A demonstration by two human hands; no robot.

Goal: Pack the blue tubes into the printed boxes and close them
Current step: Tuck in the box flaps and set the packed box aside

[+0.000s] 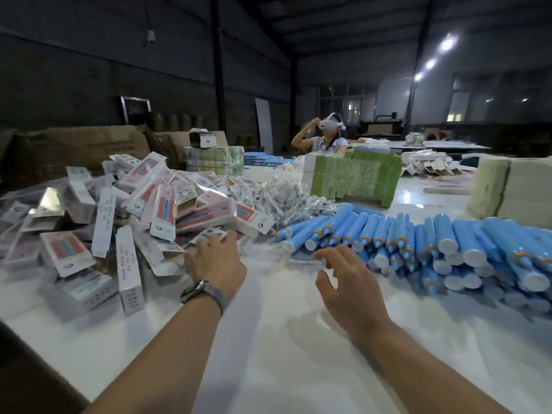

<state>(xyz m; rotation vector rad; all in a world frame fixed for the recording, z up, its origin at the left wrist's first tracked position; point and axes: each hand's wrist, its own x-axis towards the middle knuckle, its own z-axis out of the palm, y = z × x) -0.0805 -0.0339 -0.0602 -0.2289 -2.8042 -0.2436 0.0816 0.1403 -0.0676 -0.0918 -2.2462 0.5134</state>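
Single head view, forward-down over table (pixel 268 339), close

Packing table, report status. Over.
Left hand open at the printed boxes, no grip. Right hand open, reaching toward the blue tubes. Nothing packed yet. Clear wrappers piled behind.

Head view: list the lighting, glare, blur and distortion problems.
Head view: dim hall, bright ceiling lamps flaring; sheen on the white table near the green cartons; wide-angle bending at the edges; soft blur on the left hand, right hand and printed boxes.
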